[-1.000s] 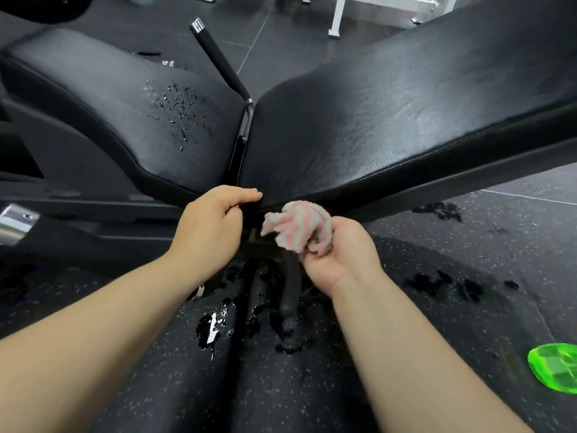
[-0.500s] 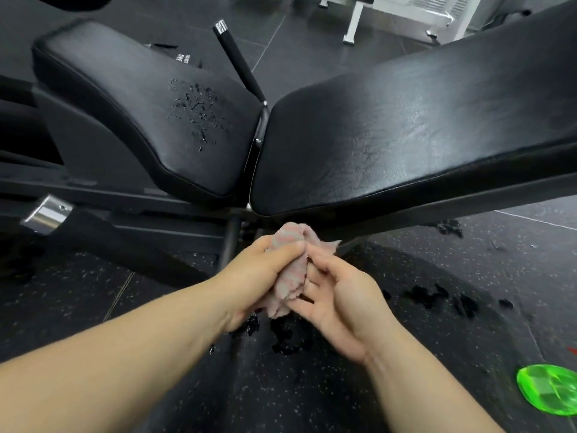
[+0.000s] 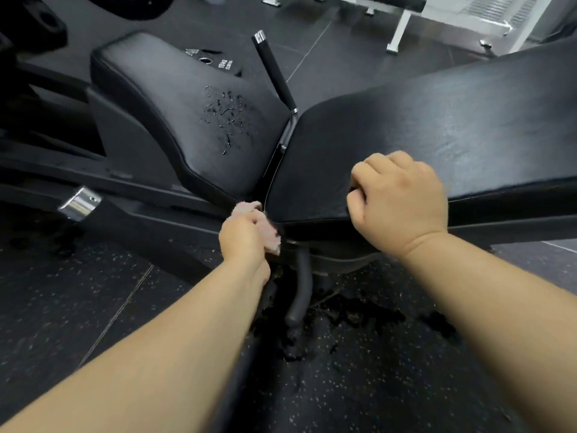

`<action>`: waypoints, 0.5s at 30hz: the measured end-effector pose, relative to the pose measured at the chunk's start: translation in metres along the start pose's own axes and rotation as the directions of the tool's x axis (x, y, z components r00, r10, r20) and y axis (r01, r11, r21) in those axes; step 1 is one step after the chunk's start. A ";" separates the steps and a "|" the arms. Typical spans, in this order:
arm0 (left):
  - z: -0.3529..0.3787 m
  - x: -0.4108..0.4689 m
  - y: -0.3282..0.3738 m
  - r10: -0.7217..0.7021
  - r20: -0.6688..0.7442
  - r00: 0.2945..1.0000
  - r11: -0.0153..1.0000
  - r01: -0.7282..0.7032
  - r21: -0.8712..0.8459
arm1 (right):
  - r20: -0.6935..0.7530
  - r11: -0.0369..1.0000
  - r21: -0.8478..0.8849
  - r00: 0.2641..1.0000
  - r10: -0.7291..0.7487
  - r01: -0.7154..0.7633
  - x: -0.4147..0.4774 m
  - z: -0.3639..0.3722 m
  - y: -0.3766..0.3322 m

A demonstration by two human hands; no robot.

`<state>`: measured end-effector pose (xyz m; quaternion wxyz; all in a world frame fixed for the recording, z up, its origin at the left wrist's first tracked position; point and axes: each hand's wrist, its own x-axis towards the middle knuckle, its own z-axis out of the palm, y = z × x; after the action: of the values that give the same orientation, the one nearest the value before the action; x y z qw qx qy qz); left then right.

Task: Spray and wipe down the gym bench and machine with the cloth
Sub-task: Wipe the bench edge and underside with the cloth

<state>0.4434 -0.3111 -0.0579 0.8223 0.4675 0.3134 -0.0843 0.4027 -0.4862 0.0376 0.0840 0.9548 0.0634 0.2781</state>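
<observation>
The black gym bench fills the view: a seat pad (image 3: 175, 120) on the left with spray droplets (image 3: 228, 120) on it, and a long back pad (image 3: 437, 126) on the right. My left hand (image 3: 245, 235) grips the pink cloth (image 3: 265, 232) at the front of the gap between the two pads. My right hand (image 3: 399, 198) is curled over the near edge of the back pad, its thumb at the pad's side. The fingertips of both hands are hidden.
A black adjustment lever (image 3: 274, 73) rises from the gap between the pads. A chrome-capped frame bar (image 3: 79, 203) juts out at the left. Wet patches (image 3: 349, 310) darken the rubber floor under the bench. A white machine frame (image 3: 402, 23) stands behind.
The cloth passed from my right hand to my left. My left hand carried it up to the gap between the pads, and my right hand moved up onto the back pad's edge.
</observation>
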 end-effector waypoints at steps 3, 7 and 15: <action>0.010 -0.006 -0.003 -0.016 0.080 0.997 0.999 0.013 0.045 | -0.075 0.997 -0.073 0.997 0.034 -0.039 -0.003 0.010 -0.003; 0.018 0.017 0.010 -0.119 0.047 0.992 0.992 0.117 0.051 | -0.109 0.997 -0.062 0.994 0.030 -0.037 -0.003 0.012 -0.003; 0.011 0.008 0.001 -0.004 0.121 0.993 0.971 -0.025 0.238 | -0.130 0.995 -0.091 0.991 0.016 -0.028 -0.004 0.012 -0.003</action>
<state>0.4554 -0.3182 -0.0580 0.7779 0.5588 0.2483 -0.1449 0.4058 -0.4859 0.0251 0.1207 0.9305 0.0454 0.3427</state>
